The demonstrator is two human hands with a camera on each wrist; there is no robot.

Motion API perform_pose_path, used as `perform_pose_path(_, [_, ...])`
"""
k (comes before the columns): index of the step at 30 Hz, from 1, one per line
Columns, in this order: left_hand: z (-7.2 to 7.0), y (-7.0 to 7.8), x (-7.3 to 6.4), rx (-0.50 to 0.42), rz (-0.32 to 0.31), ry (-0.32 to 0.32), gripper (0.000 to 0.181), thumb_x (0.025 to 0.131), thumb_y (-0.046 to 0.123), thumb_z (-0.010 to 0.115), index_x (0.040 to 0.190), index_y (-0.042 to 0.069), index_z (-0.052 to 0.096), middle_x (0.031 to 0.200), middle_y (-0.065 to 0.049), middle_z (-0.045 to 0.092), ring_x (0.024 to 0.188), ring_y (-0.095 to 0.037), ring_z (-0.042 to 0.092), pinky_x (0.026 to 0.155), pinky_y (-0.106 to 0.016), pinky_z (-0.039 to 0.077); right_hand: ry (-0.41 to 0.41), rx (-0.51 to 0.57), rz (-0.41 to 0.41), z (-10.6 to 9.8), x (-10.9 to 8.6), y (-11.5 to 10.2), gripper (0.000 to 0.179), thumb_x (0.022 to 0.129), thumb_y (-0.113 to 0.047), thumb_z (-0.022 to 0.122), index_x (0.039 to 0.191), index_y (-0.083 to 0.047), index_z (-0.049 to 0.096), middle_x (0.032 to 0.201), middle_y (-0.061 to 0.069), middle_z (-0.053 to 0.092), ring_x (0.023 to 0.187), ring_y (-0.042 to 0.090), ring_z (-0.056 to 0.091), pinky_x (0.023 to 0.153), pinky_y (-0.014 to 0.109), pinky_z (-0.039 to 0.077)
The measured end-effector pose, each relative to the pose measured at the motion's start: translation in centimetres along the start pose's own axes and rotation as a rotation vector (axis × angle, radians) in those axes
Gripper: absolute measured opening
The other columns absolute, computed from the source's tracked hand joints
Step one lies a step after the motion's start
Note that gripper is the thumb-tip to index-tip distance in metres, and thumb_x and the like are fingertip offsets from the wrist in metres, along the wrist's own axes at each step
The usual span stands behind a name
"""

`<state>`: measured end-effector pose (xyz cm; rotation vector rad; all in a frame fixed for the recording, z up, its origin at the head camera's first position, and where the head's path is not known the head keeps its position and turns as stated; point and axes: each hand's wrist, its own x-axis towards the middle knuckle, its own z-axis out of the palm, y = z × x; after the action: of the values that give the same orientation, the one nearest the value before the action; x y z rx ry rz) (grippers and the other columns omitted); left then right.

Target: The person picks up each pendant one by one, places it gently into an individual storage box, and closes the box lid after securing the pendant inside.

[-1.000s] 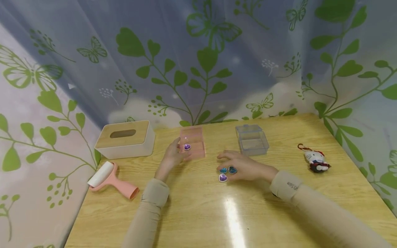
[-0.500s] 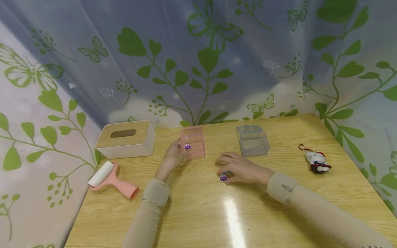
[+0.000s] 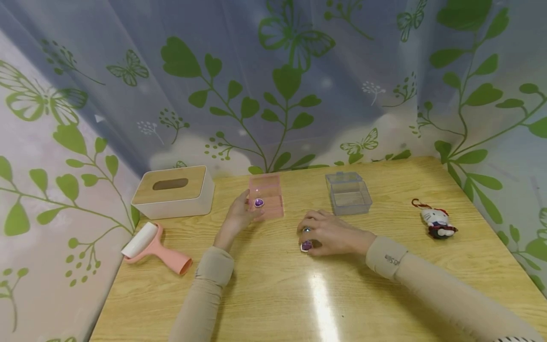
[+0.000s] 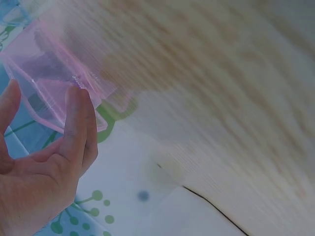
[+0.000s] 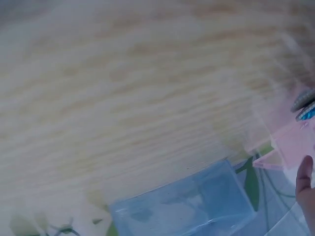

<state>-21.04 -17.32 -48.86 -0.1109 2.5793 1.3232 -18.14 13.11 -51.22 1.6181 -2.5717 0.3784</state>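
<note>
My left hand [image 3: 238, 216] holds the open pink plastic box [image 3: 277, 206] at its left side, thumb and fingers spread about it. Inside lies a purple heart-shaped gem [image 3: 259, 203]. In the left wrist view the fingertips meet the wall of the pink box [image 4: 49, 73]. Over the table to the right, my right hand [image 3: 335, 232] curls its fingers round several gems. A purple gem [image 3: 306, 246] tilts up at the thumb, and a blue gem [image 3: 306, 229] shows between the fingers. Two gems [image 5: 306, 105] stand on edge at the right wrist view's right side; others are hidden by the hand.
An open clear grey-blue box [image 3: 350, 202] stands behind my right hand. To its right lies a white cat figure with a red strap [image 3: 438, 223]. A tissue box [image 3: 173, 192] and a pink-handled lint roller [image 3: 155, 247] are at the left. A patterned curtain [image 3: 239, 118] borders the table's back.
My right hand has moved slightly left and down over the loose gems and curled round them; the purple one is now tilted. The left hand and pink box have stayed put.
</note>
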Motion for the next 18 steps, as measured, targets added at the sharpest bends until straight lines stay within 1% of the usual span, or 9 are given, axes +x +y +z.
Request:
perform_pose_path(4, [0.0, -0.1, 0.0, 0.008, 0.003, 0.000, 0.090, 0.098, 0.018, 0.075, 0.167, 0.003, 0.020, 0.156, -0.028, 0.046, 0.133, -0.042, 0.057, 0.105, -0.049, 0.058, 0.085, 0.082, 0.057, -0.4, 0.2, 0.6, 0.029, 0.090, -0.030, 0.083, 0.118, -0.023, 0.078, 0.118, -0.004, 0.073, 0.110, 0.019, 0.060, 0.105, 0.056, 0.054])
perform_pose_path(7, [0.0, -0.1, 0.0, 0.014, 0.007, 0.001, 0.090, 0.099, 0.018, 0.075, 0.167, 0.004, 0.019, 0.156, -0.028, 0.046, 0.129, -0.042, 0.059, 0.103, -0.048, 0.059, 0.141, 0.137, 0.099, -0.9, 0.3, 0.9, 0.032, 0.090, -0.025, 0.084, 0.121, -0.018, 0.078, 0.111, -0.004, 0.076, 0.103, 0.017, 0.062, 0.103, 0.052, 0.055])
perform_pose_path(9, [0.0, -0.1, 0.0, 0.018, 0.008, 0.003, 0.090, 0.098, 0.018, 0.075, 0.167, 0.004, 0.020, 0.156, -0.028, 0.047, 0.127, -0.041, 0.060, 0.102, -0.047, 0.059, 0.164, 0.175, 0.131, -1.3, 0.5, 1.0, 0.033, 0.091, -0.024, 0.083, 0.122, -0.017, 0.077, 0.107, -0.005, 0.076, 0.099, 0.015, 0.062, 0.100, 0.049, 0.055])
perform_pose_path(10, [0.0, -0.1, 0.0, 0.018, 0.009, 0.002, 0.090, 0.098, 0.019, 0.075, 0.167, 0.003, 0.020, 0.155, -0.028, 0.047, 0.127, -0.041, 0.060, 0.102, -0.048, 0.059, 0.175, 0.207, 0.145, -1.5, 0.8, 1.1, 0.033, 0.091, -0.023, 0.082, 0.122, -0.016, 0.077, 0.104, -0.005, 0.076, 0.096, 0.015, 0.062, 0.095, 0.047, 0.055])
perform_pose_path(11, [0.0, -0.1, 0.0, 0.017, 0.009, 0.002, 0.090, 0.098, 0.019, 0.075, 0.167, 0.003, 0.020, 0.155, -0.028, 0.047, 0.127, -0.041, 0.060, 0.102, -0.048, 0.059, 0.186, 0.236, 0.160, -1.7, 1.0, 1.1, 0.032, 0.091, -0.021, 0.082, 0.122, -0.015, 0.077, 0.100, -0.006, 0.074, 0.093, 0.015, 0.062, 0.093, 0.047, 0.055])
perform_pose_path(12, [0.0, 0.0, -0.1, 0.018, 0.010, 0.001, 0.090, 0.098, 0.019, 0.075, 0.167, 0.003, 0.020, 0.155, -0.028, 0.047, 0.128, -0.041, 0.059, 0.104, -0.049, 0.058, 0.198, 0.269, 0.181, -1.8, 1.3, 1.1, 0.031, 0.092, -0.020, 0.081, 0.122, -0.015, 0.077, 0.098, -0.006, 0.073, 0.092, 0.016, 0.062, 0.098, 0.049, 0.055])
perform_pose_path(15, [0.0, 0.0, -0.1, 0.014, 0.005, -0.002, 0.090, 0.098, 0.019, 0.075, 0.167, 0.003, 0.020, 0.155, -0.028, 0.046, 0.133, -0.043, 0.056, 0.110, -0.052, 0.054, 0.233, 0.356, 0.238, -2.2, 2.6, 1.1, 0.029, 0.093, -0.018, 0.079, 0.121, -0.015, 0.077, 0.092, -0.006, 0.069, 0.089, 0.017, 0.061, 0.091, 0.047, 0.056])
perform_pose_path(16, [0.0, 0.0, -0.1, 0.013, 0.003, -0.002, 0.090, 0.098, 0.019, 0.075, 0.167, 0.004, 0.019, 0.156, -0.028, 0.046, 0.135, -0.043, 0.055, 0.111, -0.053, 0.054, 0.243, 0.378, 0.257, -2.3, 3.1, 1.2, 0.028, 0.093, -0.017, 0.078, 0.121, -0.015, 0.077, 0.091, -0.006, 0.068, 0.088, 0.018, 0.060, 0.085, 0.043, 0.055])
perform_pose_path(18, [0.1, 0.0, -0.1, 0.008, -0.002, -0.004, 0.090, 0.099, 0.019, 0.075, 0.168, 0.004, 0.019, 0.156, -0.028, 0.045, 0.136, -0.044, 0.054, 0.112, -0.053, 0.053, 0.258, 0.413, 0.291, -2.5, 4.1, 1.3, 0.027, 0.094, -0.018, 0.077, 0.121, -0.015, 0.077, 0.090, -0.004, 0.067, 0.089, 0.018, 0.060, 0.084, 0.038, 0.054])
